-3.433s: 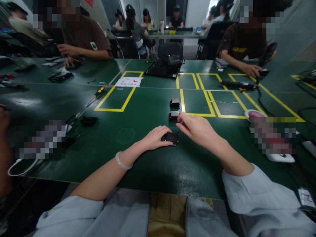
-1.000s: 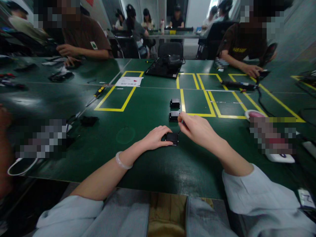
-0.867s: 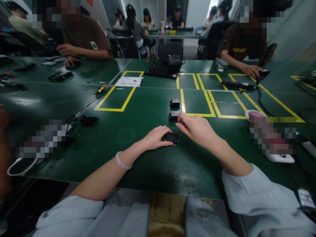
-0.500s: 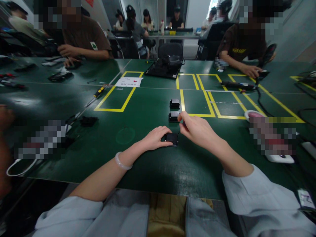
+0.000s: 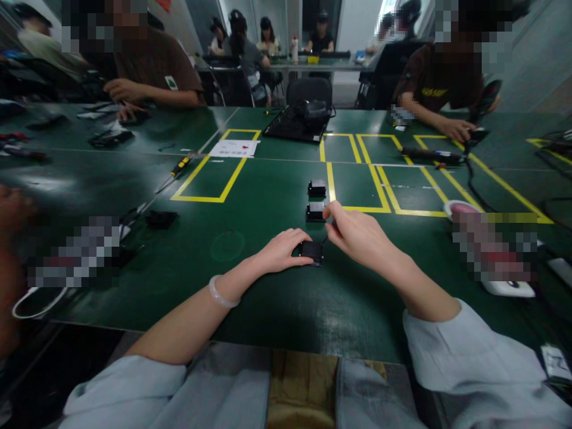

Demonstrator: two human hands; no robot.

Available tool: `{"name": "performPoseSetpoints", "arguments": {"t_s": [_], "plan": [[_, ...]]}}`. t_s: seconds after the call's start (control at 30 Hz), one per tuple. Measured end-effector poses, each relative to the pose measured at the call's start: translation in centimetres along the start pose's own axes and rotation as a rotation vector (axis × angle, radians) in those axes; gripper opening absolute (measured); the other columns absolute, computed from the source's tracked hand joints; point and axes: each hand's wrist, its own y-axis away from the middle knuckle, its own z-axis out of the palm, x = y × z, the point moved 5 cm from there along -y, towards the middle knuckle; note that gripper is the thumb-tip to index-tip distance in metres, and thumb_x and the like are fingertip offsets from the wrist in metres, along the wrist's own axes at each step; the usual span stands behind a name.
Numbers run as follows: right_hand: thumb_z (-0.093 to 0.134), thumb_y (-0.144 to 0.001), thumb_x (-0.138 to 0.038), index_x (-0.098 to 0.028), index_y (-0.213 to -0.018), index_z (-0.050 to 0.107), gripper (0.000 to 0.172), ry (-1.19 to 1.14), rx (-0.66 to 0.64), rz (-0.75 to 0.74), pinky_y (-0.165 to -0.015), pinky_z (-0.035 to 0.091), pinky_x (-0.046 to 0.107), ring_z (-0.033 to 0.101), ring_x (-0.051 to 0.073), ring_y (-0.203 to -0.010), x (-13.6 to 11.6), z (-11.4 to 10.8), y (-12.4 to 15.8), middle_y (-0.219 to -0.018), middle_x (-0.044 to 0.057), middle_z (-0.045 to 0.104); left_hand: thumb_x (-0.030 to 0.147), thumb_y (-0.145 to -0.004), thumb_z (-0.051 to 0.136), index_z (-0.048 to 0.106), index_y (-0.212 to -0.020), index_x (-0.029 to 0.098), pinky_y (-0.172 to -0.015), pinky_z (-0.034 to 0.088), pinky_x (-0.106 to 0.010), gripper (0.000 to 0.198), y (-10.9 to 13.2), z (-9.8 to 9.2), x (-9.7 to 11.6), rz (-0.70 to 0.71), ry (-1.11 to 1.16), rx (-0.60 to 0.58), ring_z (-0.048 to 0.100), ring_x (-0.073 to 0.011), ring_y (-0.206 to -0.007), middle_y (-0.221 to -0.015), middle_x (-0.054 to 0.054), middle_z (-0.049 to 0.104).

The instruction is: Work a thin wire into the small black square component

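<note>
On the green table, a small black box-shaped part [image 5: 311, 253] lies between the thumb and fingers of my left hand [image 5: 282, 251], which grips it from the left. My right hand [image 5: 355, 231] is closed in a pinch just to the right. From its fingertips a thin dark rod [image 5: 324, 241] slants down to the part's right edge; the rest of the rod is hidden in the fingers. Beyond my hands stand two similar black box-shaped parts with grey tops, a nearer one [image 5: 316, 211] beside my right fingertips and a farther one [image 5: 317, 188].
Yellow tape [image 5: 196, 199] marks rectangles on the table [image 5: 268, 310]. A screwdriver [image 5: 179, 168] and a paper sheet [image 5: 235, 148] lie to the left. A black tray-like item [image 5: 292, 128] sits at the back. A phone-like blurred object [image 5: 487, 244] lies right. Co-workers sit across.
Both hands keep their places around the black part and the rod. The whole view has shifted very slightly; nothing else has visibly moved.
</note>
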Motion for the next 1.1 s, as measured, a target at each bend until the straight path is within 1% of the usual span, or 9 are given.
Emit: {"name": "performPoseSetpoints", "arguments": {"t_s": [0.17, 0.27, 0.33, 0.53, 0.67, 0.8, 0.9, 0.97, 1.1], "plan": [[0.039, -0.093, -0.027, -0.018, -0.106, 0.050, 0.019, -0.009, 0.012, -0.005, -0.057, 0.027, 0.027, 0.059, 0.017, -0.065, -0.08, -0.07, -0.04, -0.080, 0.004, 0.068, 0.055, -0.087, 0.061, 0.057, -0.113, 0.021, -0.087, 0.044, -0.036, 0.043, 0.02, 0.20, -0.21, -0.004, -0.006, -0.004, 0.055, -0.0247, -0.099, -0.109, -0.007, 0.061], [0.038, -0.097, -0.033, -0.019, -0.100, 0.052, 0.020, 0.013, -0.007, -0.015, -0.056, 0.026, 0.027, 0.058, 0.018, -0.065, -0.17, -0.09, -0.07, -0.078, 0.004, 0.068, 0.055, -0.088, 0.060, 0.057, -0.112, 0.021, -0.087, 0.043, -0.036, 0.042, 0.01, 0.15, -0.18, 0.002, 0.000, -0.004, 0.055, -0.0245, -0.099, -0.109, -0.007, 0.061], [0.037, -0.098, -0.034, -0.020, -0.099, 0.052, 0.021, 0.023, -0.024, -0.013, -0.056, 0.025, 0.027, 0.059, 0.018, -0.065, -0.17, -0.07, -0.08, -0.076, 0.004, 0.067, 0.055, -0.088, 0.060, 0.058, -0.112, 0.021, -0.087, 0.043, -0.036, 0.042, 0.01, 0.09, -0.18, 0.002, 0.003, -0.005, 0.055, -0.0247, -0.100, -0.110, -0.008, 0.061], [0.036, -0.094, -0.026, -0.017, -0.109, 0.049, 0.021, -0.018, -0.015, 0.003, -0.057, 0.028, 0.027, 0.058, 0.018, -0.064, -0.20, -0.19, 0.00, -0.079, 0.004, 0.067, 0.056, -0.087, 0.059, 0.057, -0.111, 0.021, -0.087, 0.043, -0.036, 0.043, 0.07, 0.04, -0.20, -0.012, 0.011, -0.015, 0.055, -0.0252, -0.102, -0.110, -0.008, 0.061], [0.039, -0.091, -0.024, -0.018, -0.110, 0.048, 0.022, -0.052, -0.003, 0.001, -0.058, 0.030, 0.027, 0.058, 0.017, -0.065, -0.35, -0.32, 0.07, -0.083, 0.004, 0.068, 0.055, -0.087, 0.060, 0.057, -0.113, 0.021, -0.087, 0.044, -0.036, 0.043, 0.07, 0.13, -0.26, -0.011, 0.007, -0.009, 0.055, -0.0252, -0.101, -0.110, -0.008, 0.061], [0.038, -0.094, -0.029, -0.019, -0.104, 0.050, 0.018, -0.042, -0.005, -0.013, -0.058, 0.029, 0.027, 0.059, 0.018, -0.067, -0.37, -0.34, 0.02, -0.081, 0.004, 0.068, 0.055, -0.087, 0.060, 0.057, -0.112, 0.021, -0.087, 0.043, -0.037, 0.042, 0.08, 0.19, -0.34, -0.011, 0.015, -0.004, 0.055, -0.0249, -0.100, -0.109, -0.007, 0.061], [0.038, -0.098, -0.036, -0.020, -0.099, 0.051, 0.021, -0.018, -0.015, -0.021, -0.057, 0.027, 0.027, 0.059, 0.018, -0.067, -0.29, -0.18, -0.06, -0.079, 0.004, 0.068, 0.055, -0.087, 0.061, 0.058, -0.111, 0.021, -0.087, 0.043, -0.036, 0.042, 0.13, 0.11, -0.29, -0.013, 0.019, 0.001, 0.055, -0.0247, -0.100, -0.109, -0.007, 0.061], [0.038, -0.098, -0.037, -0.020, -0.100, 0.052, 0.023, 0.012, -0.022, -0.004, -0.056, 0.026, 0.027, 0.060, 0.019, -0.066, -0.14, -0.02, -0.10, -0.077, 0.004, 0.068, 0.055, -0.087, 0.061, 0.058, -0.111, 0.021, -0.086, 0.043, -0.036, 0.042, 0.16, 0.06, -0.20, -0.014, 0.016, -0.004, 0.055, -0.0246, -0.099, -0.109, -0.007, 0.061], [0.035, -0.098, -0.033, -0.018, -0.107, 0.051, 0.023, 0.028, -0.037, 0.030, -0.054, 0.024, 0.027, 0.058, 0.019, -0.062, 0.07, 0.19, -0.11, -0.075, 0.004, 0.067, 0.055, -0.087, 0.060, 0.058, -0.111, 0.020, -0.085, 0.043, -0.035, 0.042, 0.23, -0.02, -0.07, -0.014, 0.010, -0.007, 0.055, -0.0246, -0.100, -0.109, -0.008, 0.060]]}}
